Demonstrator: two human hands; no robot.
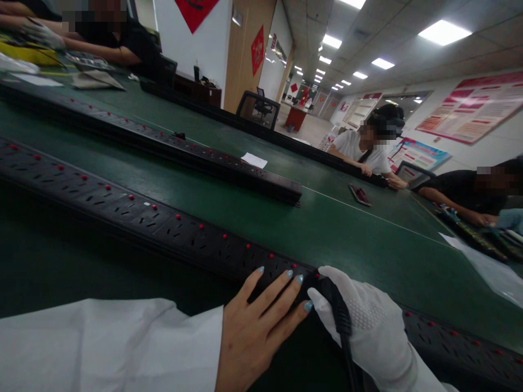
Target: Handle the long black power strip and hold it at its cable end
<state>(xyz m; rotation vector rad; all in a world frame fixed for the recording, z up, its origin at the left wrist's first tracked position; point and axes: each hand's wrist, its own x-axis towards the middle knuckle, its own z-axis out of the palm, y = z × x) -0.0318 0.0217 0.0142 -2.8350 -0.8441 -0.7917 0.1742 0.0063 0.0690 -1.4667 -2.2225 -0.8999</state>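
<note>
A long black power strip [163,218] with red dots and many sockets runs diagonally across the green table. Bare, with pale blue nails, my left hand [261,321] lies on the strip with its fingers spread. My right hand [363,321], in a white dotted glove, is closed around a black plug [333,296] whose cable [347,348] hangs down toward the bottom edge. The plug is at the strip, beside my left fingertips. Whether its pins are inside a socket is hidden. Another stretch of strip [461,337] shows right of the glove.
A second black strip [163,141] lies farther back on the green table [368,239], and a third [245,128] along the far edge. White paper [254,160] and a phone [360,195] lie there. Several people sit around the table.
</note>
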